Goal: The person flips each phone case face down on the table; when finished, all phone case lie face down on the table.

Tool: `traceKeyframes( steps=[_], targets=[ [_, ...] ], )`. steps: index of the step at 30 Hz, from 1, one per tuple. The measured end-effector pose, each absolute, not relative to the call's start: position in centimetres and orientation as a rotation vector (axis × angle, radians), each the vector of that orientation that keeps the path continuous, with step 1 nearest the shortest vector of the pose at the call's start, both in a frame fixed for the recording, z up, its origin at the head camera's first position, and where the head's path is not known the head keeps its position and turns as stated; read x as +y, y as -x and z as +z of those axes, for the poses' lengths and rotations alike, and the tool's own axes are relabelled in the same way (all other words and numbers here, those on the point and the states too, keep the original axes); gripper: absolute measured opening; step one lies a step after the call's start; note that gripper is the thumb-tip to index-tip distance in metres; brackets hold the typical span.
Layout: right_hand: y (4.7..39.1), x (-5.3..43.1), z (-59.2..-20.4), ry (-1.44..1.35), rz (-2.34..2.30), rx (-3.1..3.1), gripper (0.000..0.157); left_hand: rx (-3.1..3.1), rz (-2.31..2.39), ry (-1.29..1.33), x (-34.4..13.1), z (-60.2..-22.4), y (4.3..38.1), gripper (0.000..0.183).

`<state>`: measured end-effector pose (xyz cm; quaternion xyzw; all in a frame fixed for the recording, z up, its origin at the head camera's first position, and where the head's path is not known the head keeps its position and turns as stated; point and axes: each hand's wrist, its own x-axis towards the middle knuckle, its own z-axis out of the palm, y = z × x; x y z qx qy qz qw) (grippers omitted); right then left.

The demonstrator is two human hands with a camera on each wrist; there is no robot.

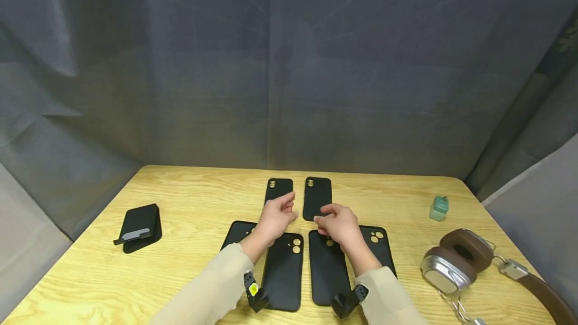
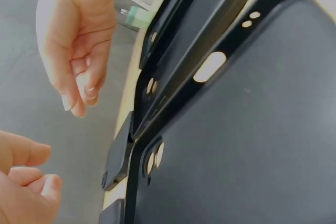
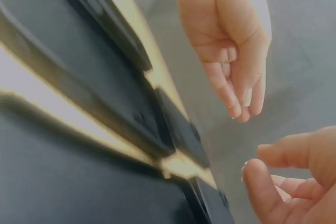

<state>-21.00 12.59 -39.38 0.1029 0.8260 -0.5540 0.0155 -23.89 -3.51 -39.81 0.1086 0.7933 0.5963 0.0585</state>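
Both hands hover over black phone cases and hold nothing. In the head view my left hand point(image 1: 275, 218) is over the gap between the back left case point(image 1: 281, 189) and the front left case point(image 1: 283, 275), its fingers loosely bent. My right hand point(image 1: 340, 224) hovers near the lower edge of the back right case point(image 1: 317, 194), thumb and index finger apart. Beneath the right wrist lies the front right case point(image 1: 327, 275). Partly hidden by the forearms are an outer left case point(image 1: 236, 233) and an outer right case point(image 1: 381, 252). The right wrist view shows the thumb and fingers point(image 3: 289, 150) with nothing between them.
Brown and silver headphones point(image 1: 451, 265) lie at the right edge of the wooden table point(image 1: 198, 199). A small green bottle-like object point(image 1: 439, 208) stands behind them. At the left rests a black folding holder point(image 1: 140, 227) with a grey strip. A grey curtain point(image 1: 289, 79) hangs behind.
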Motion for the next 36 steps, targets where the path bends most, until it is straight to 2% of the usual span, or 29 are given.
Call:
traceKeyframes(
  steps=[7,20,26,36],
  targets=[
    [18.6,9.7,-39.2,-0.139,-1.883,2.394,0.037,2.331,1.879,-0.308,-8.6,-38.9,21.3,0.044],
    [15.6,5.6,-40.2,0.196,-1.846,2.005,0.062,2.443,1.798,0.013,-17.9,-40.2,17.8,0.048],
    [15.1,4.2,-40.7,0.219,-1.854,1.902,0.07,2.397,1.796,0.094,-19.3,-41.1,16.7,0.048],
    [15.1,2.2,-41.3,0.184,-1.838,1.849,0.072,2.417,1.764,0.13,-19.0,-42.1,16.7,0.041]
  ],
)
